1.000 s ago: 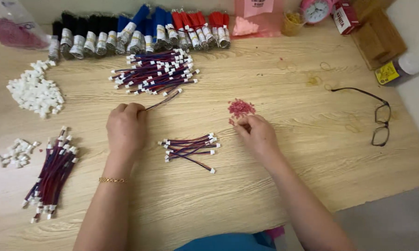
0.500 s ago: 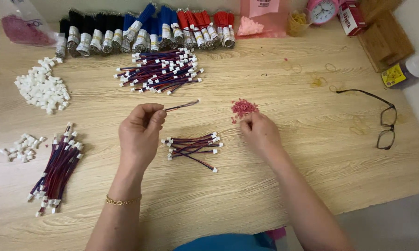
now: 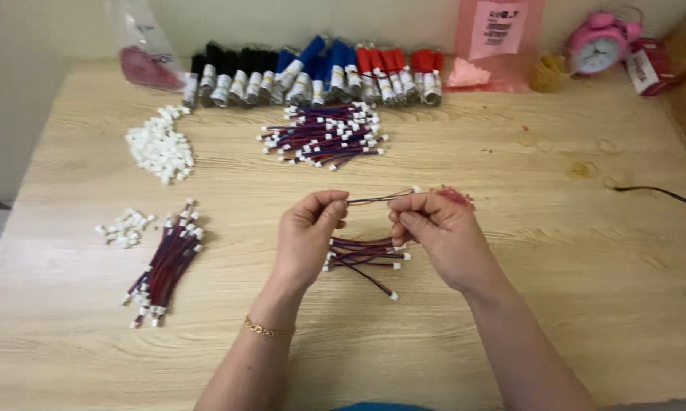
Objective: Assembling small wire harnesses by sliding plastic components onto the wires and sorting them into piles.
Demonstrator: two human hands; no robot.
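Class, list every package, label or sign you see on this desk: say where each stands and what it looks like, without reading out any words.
Pink plastic bag: back edge, right of centre, flat and translucent.
White label: on that pink bag, rectangular.
Clear plastic bag: back left corner, dark red contents inside.
Red and white box: back right, beside the pink alarm clock, tilted.

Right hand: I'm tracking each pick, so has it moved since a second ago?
Yes. The right hand has lifted off the table by the red bits and swung left to meet the left hand on a wire.
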